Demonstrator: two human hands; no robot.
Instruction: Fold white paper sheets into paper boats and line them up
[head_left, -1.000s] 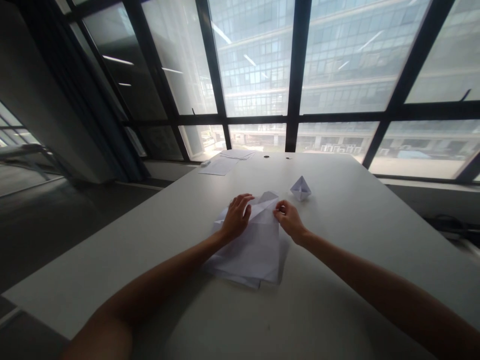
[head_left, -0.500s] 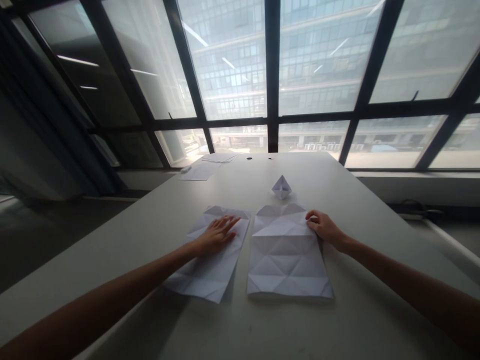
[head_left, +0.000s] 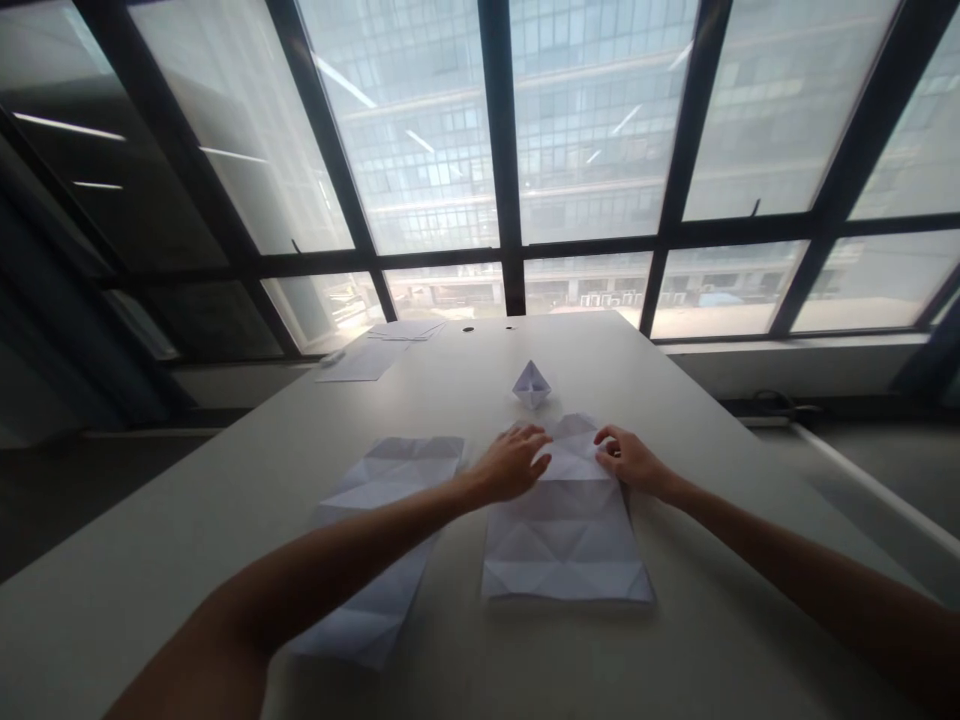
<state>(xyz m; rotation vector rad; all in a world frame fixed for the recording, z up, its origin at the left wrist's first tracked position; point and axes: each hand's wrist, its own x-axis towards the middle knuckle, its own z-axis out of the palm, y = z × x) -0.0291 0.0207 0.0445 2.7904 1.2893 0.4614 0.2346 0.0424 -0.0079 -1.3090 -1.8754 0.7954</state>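
Observation:
A white sheet of paper (head_left: 566,545), crossed by fold creases, lies on the table in front of me. My left hand (head_left: 516,462) is over its upper left part, fingers stretched and thumb apart; whether it presses on the paper I cannot tell. At the sheet's upper right edge, my right hand (head_left: 626,460) has its fingers curled and its thumb under them, pinching the paper's edge. A second creased sheet (head_left: 397,470) lies to the left, partly hidden by my left forearm. Just beyond the right-hand sheet stands a small folded paper boat (head_left: 532,384).
Flat white papers (head_left: 364,358) lie at the far left of the white table (head_left: 630,375), with a small pale object at their left edge. Two small dark spots are near the far edge. Tall windows (head_left: 585,150) rise behind the table.
My left hand has left the left sheet and moved right, over the right sheet. The left sheet now lies farther left and nearer. My right hand stays at the right sheet's edge. The view has turned slightly.

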